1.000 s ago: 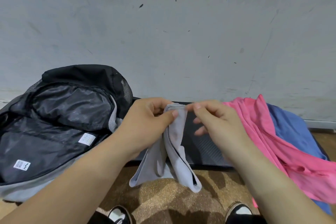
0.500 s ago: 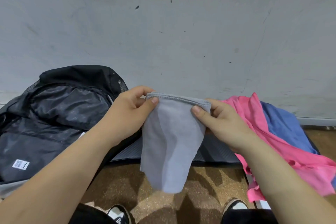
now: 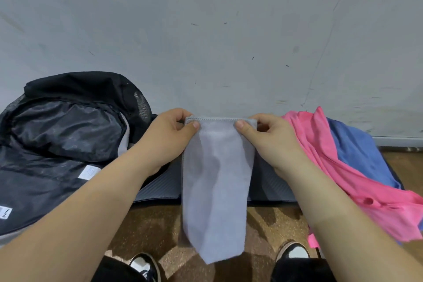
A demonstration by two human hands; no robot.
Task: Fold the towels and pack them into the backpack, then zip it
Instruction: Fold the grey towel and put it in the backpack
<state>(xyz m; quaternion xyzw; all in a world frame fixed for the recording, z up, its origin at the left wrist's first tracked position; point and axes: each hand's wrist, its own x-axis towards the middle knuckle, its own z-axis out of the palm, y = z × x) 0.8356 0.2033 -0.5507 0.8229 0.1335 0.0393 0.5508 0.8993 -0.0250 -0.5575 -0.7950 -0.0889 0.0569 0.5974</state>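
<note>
A light grey towel [image 3: 216, 181] hangs folded in a long strip in front of me. My left hand [image 3: 167, 137] pinches its top left corner and my right hand [image 3: 269, 137] pinches its top right corner, stretching the stitched top edge flat between them. A black backpack [image 3: 64, 142] lies open on the left, its dark lining showing. A pink towel [image 3: 338, 167] lies crumpled at the right over a blue towel [image 3: 364, 151].
A dark ribbed mat [image 3: 160, 188] lies under the backpack and towels against a grey wall [image 3: 217, 41]. Brown speckled floor [image 3: 270, 224] is in front of it. My two shoes [image 3: 144, 265] show at the bottom edge.
The grey towel went from a bunched strip held close together to a flat, doubled panel. My hands moved apart and evened out the top edge, and the towel now hangs longer and straighter.
</note>
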